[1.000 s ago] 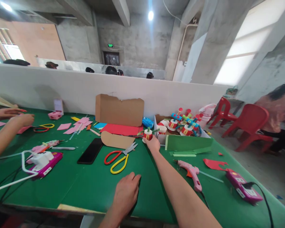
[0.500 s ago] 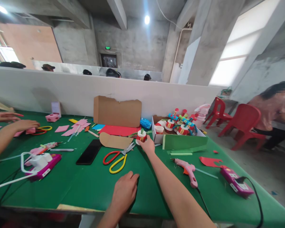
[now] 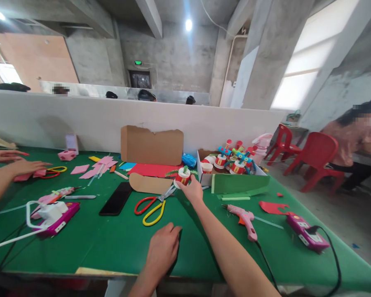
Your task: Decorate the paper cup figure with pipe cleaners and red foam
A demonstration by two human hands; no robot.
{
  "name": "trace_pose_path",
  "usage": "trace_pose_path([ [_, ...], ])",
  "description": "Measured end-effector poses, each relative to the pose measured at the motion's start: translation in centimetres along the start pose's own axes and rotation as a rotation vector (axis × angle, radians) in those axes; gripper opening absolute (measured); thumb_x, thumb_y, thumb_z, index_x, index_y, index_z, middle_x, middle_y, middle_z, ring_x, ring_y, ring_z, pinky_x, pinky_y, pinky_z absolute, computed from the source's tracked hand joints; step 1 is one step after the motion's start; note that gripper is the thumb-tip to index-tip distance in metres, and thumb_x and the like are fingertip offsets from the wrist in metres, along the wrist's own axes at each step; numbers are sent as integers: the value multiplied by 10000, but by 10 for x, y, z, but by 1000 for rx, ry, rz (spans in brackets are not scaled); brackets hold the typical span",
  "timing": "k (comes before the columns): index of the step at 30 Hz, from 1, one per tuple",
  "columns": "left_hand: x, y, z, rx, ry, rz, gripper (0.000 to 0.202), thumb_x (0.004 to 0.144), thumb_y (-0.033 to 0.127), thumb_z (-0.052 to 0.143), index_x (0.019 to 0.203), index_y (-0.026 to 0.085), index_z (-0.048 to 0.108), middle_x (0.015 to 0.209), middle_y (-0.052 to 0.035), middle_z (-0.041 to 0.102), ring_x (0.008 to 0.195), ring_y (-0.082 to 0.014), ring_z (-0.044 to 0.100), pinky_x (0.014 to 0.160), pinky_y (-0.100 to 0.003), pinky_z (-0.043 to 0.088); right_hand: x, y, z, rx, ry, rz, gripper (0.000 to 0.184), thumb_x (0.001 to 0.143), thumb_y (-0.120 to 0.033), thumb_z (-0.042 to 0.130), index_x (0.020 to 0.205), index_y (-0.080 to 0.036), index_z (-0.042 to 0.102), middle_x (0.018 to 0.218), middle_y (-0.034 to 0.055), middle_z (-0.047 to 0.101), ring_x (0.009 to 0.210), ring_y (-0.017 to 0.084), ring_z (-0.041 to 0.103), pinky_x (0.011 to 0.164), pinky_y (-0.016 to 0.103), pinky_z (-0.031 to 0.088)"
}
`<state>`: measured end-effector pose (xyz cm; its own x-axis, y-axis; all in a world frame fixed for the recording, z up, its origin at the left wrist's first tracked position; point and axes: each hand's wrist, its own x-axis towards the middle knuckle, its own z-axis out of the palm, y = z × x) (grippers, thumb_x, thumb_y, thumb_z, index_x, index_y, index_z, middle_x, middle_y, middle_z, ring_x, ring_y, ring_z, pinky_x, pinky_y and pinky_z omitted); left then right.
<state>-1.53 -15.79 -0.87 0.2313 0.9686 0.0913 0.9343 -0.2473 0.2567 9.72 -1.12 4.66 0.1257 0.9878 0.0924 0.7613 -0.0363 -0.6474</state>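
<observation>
My right hand (image 3: 192, 191) reaches out over the green table (image 3: 117, 243) and grips a small red and white paper cup toy (image 3: 182, 175) with green pipe-cleaner arms. It is held just left of a white box (image 3: 235, 181) full of several similar toys. My left hand (image 3: 163, 249) lies near the table's front edge, fingers loosely curled on the cloth, holding nothing. Red and yellow scissors (image 3: 153, 204) lie between the two hands.
A black phone (image 3: 116, 198), a cardboard piece (image 3: 152, 145), red paper (image 3: 156, 169), a pink glue gun (image 3: 244, 218) and a magenta power strip (image 3: 306, 236) lie around. Another person's hands (image 3: 15, 165) work at the left by pink paper. Red chairs (image 3: 315, 161) and a seated person are on the right.
My right hand has drawn the cup toy leftward and slightly toward me, away from the box. My left hand has stayed in place.
</observation>
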Motion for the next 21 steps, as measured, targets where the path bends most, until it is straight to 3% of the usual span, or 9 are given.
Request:
trace_pose_path([
  [7, -2, -3, -2, 18, -21, 10, 370, 927, 159, 361, 1174, 236, 625, 957, -59, 627, 877, -172, 625, 765, -269, 469, -46, 38, -10, -55, -110, -56, 443, 698, -537, 702, 968, -213, 566, 958, 72, 712, 900, 246, 671, 683, 272, 422],
  [14, -4, -6, 3, 37, 53, 33, 370, 934, 166, 343, 1142, 247, 638, 959, -48, 638, 846, -144, 616, 734, -238, 452, -33, 53, -2, -77, -86, -1, 410, 755, -428, 709, 1038, -152, 600, 1056, 119, 697, 982, 231, 656, 760, 268, 451],
  [17, -5, -8, 6, 52, 61, 35, 368, 934, 181, 342, 1146, 238, 637, 943, -47, 642, 852, -146, 617, 728, -233, 453, -39, 52, -16, -138, -139, -28, 411, 756, -431, 708, 1052, -155, 631, 1051, 123, 706, 969, 244, 661, 740, 272, 454],
  [21, -6, -11, 8, 72, 67, 46, 371, 942, 223, 331, 1155, 234, 635, 937, -49, 643, 848, -161, 620, 722, -248, 457, -51, 56, -54, -120, -200, -165, 230, 808, -427, 646, 932, -244, 708, 950, 28, 740, 871, 206, 670, 694, 246, 439],
])
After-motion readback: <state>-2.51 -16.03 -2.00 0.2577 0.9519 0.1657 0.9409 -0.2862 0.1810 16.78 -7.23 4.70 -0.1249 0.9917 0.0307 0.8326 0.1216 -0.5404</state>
